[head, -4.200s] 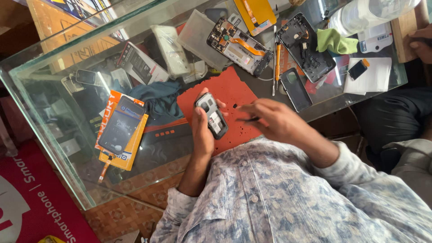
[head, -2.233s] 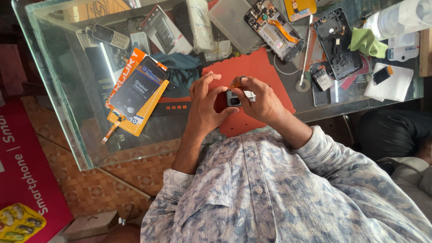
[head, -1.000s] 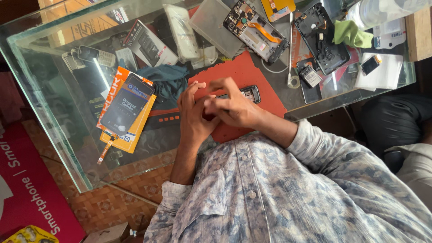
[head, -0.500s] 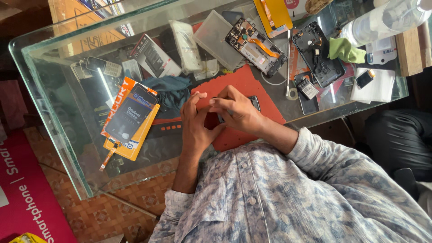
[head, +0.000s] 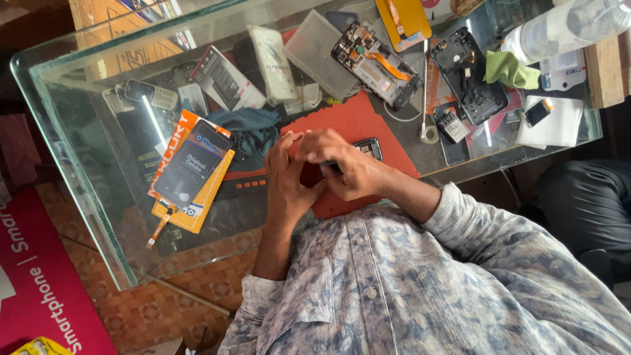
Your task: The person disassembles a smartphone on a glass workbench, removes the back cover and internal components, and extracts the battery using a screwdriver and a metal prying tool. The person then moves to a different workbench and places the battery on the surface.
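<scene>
A glass table (head: 85, 197) is carrying a red mat (head: 358, 121) against its near edge. Over the mat, the left hand (head: 287, 179) and right hand (head: 345, 164) are pressing together, both grasping a small dark phone (head: 363, 149) whose end is sticking out toward the far edge. A boxed phone in orange packaging (head: 190, 169) is lying toward the left edge, and a green cloth (head: 511, 70) is sitting near the far right corner.
</scene>
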